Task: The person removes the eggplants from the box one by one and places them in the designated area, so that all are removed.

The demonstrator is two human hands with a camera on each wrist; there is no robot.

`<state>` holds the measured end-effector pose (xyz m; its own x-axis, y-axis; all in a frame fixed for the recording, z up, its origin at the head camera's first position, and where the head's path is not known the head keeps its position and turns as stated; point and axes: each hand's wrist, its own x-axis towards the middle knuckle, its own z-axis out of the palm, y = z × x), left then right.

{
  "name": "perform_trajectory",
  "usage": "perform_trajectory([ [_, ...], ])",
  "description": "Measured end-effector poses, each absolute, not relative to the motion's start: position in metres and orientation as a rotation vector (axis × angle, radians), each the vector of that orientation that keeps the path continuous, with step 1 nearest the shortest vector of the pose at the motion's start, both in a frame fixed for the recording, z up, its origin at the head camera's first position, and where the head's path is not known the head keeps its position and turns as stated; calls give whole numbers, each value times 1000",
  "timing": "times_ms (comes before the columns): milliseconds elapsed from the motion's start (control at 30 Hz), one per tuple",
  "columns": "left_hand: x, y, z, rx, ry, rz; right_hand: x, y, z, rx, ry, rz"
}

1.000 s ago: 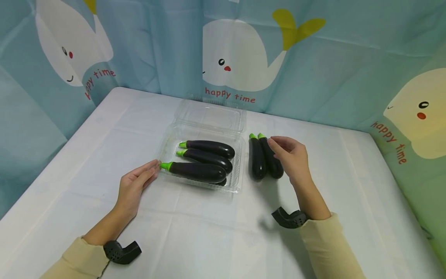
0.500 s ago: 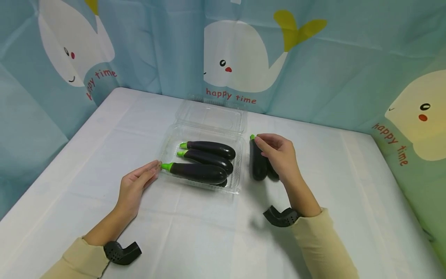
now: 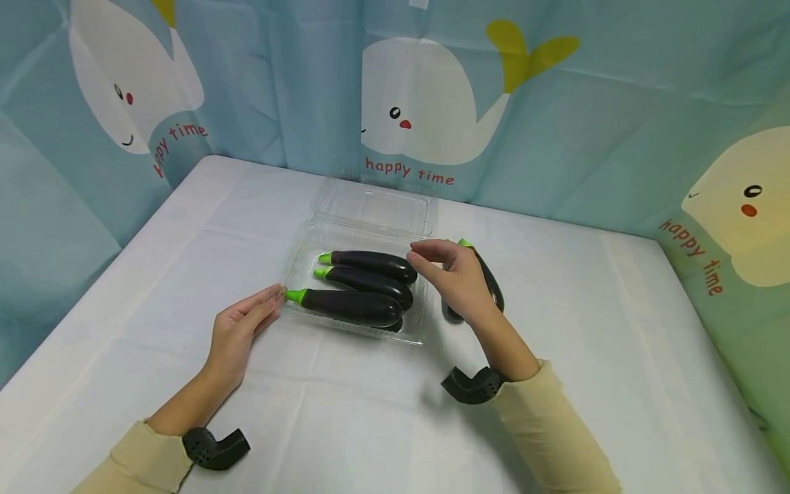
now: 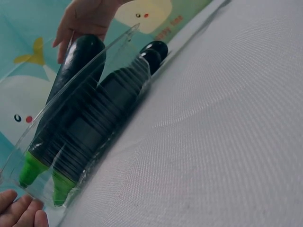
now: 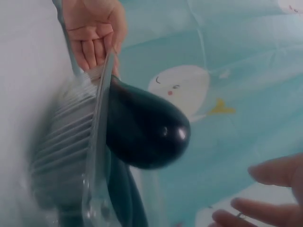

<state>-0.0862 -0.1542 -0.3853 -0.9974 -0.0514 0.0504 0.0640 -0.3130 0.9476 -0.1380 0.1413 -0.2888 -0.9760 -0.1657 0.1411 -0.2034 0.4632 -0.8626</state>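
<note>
A clear plastic clamshell box (image 3: 420, 319) lies open, with several dark eggplants (image 3: 352, 307) with green stems in its base. My left hand (image 3: 243, 329) pinches the box's left rim beside the green stem of the front eggplant. My right hand (image 3: 457, 278) holds nothing; its fingers are slightly bent and spread, level with the box's right rim. Two loose eggplants (image 3: 494, 285) lie to the right of the box, partly hidden behind that hand. In the right wrist view, the blunt end of one eggplant (image 5: 147, 127) rises above the box's rim, apart from my right fingers (image 5: 274, 172).
The box's lid (image 3: 373, 209) is folded back toward the curtain (image 3: 308, 82) printed with whales. A white cloth (image 3: 345, 425) covers the table. Each wrist carries a black camera mount (image 3: 216, 447).
My right hand has moved left, from over the loose eggplants to the box's right rim, carrying nothing. The left hand has stayed at the box's left rim.
</note>
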Motion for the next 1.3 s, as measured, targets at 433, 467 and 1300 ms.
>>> perform_trajectory([
  [433, -87, -154, -385, -12, -1794, -2492, -137, 126, -294, 587, -2717, 1601],
  [467, -87, -154, -385, -13, -1798, -2491, -137, 125, -295, 607, -2726, 1597],
  [1300, -86, -155, -385, -16, -1829, -2469, -135, 112, -310, 1064, -2871, 1403],
])
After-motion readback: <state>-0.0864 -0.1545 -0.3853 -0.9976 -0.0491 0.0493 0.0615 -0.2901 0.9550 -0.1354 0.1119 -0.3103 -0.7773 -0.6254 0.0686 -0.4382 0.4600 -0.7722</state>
